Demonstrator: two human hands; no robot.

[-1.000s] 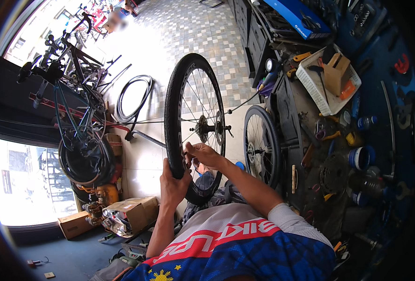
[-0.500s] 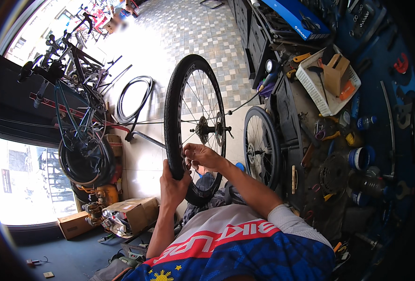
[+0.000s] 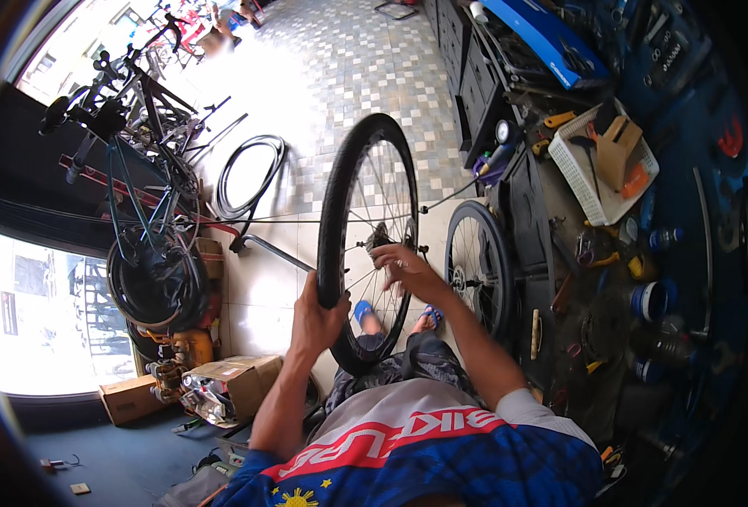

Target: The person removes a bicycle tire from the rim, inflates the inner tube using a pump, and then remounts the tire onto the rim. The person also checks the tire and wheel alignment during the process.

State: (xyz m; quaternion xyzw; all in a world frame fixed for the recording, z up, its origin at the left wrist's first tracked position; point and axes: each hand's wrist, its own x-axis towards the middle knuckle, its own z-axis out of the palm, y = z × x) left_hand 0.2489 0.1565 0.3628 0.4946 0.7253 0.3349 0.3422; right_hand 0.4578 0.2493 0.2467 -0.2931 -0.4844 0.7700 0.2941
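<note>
Tiled floor (image 3: pixel 374 68) ahead, left hand (image 3: pixel 316 321) pinching the tire (image 3: pixel 331 228), right hand (image 3: pixel 409 275) by the cassette (image 3: pixel 377 232), fingers loosely spread; steady grip's key tbh.

Black-tyred bicycle wheel (image 3: pixel 377 233), spoked, upright, slightly tilted, lower edge apparently against the lap (image 3: pixel 424 362)

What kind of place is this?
Likely a bicycle repair shop: a bike wheel gripped in the person's left hand, bicycles at left, and a cluttered workbench at right.
</note>
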